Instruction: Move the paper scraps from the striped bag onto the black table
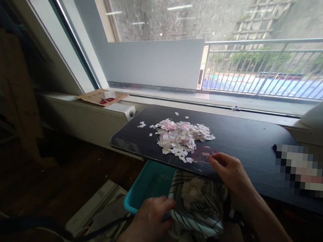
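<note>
My right hand (229,170) pinches a clear protractor (200,154) with pinkish-red markings, held near the front edge of the black tabletop (241,143). Beside the protractor, touching or nearly so, lies a heap of small cut paper pieces (179,135), mostly white with some pink. Below the table edge my left hand (155,212) is closed on the edge of a striped cloth (178,186). This cloth lies in and over a teal basin (141,187), with more paper pieces (193,189) on it. My left fingertips are partly hidden.
A few loose scraps (142,124) lie left of the heap. Red-handled scissors (106,100) rest on brown cardboard (91,96) above the radiator (93,120). A blurred-out object (304,169) is on the table's right side. A window with a railing outside stands behind.
</note>
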`<control>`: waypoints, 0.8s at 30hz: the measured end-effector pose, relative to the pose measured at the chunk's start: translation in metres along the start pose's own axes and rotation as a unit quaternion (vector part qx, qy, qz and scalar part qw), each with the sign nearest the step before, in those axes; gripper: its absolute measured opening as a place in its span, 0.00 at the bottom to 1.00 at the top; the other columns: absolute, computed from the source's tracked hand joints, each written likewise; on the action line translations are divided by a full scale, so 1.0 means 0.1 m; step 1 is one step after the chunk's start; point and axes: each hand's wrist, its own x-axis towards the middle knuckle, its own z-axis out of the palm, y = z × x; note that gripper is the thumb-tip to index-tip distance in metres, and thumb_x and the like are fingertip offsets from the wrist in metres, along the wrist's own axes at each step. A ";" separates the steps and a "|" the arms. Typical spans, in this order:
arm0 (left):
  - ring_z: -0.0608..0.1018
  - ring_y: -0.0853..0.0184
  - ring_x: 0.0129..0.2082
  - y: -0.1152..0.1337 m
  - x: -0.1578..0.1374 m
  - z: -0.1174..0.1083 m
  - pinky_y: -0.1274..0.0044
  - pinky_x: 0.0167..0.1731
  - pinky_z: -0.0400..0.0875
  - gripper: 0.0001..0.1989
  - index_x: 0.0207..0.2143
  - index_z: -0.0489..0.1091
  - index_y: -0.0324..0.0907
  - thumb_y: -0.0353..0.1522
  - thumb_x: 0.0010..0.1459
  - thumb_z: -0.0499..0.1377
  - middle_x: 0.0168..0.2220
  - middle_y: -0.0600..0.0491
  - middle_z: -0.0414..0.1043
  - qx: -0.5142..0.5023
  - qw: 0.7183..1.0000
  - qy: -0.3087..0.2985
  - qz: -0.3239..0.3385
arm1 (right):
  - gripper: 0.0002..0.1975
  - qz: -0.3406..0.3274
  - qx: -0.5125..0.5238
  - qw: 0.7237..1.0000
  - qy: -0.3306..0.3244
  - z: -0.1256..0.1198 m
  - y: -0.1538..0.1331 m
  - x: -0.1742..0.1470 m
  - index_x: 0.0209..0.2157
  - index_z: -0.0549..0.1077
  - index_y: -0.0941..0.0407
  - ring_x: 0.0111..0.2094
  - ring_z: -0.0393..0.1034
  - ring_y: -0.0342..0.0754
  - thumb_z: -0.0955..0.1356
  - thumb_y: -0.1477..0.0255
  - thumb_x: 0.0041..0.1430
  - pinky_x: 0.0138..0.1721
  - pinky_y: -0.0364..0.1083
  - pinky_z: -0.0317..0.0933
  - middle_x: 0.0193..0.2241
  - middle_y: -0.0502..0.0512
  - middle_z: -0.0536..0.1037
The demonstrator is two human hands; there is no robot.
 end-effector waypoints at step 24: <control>0.74 0.65 0.35 -0.01 0.01 0.01 0.78 0.34 0.63 0.14 0.37 0.69 0.44 0.23 0.47 0.55 0.34 0.55 0.73 0.002 1.000 0.000 -0.004 | 0.16 -0.005 0.016 1.000 -0.024 -0.13 -0.01 -0.13 0.28 0.77 0.58 0.25 0.69 0.46 0.64 0.61 0.54 0.27 0.42 0.59 0.23 0.52 0.77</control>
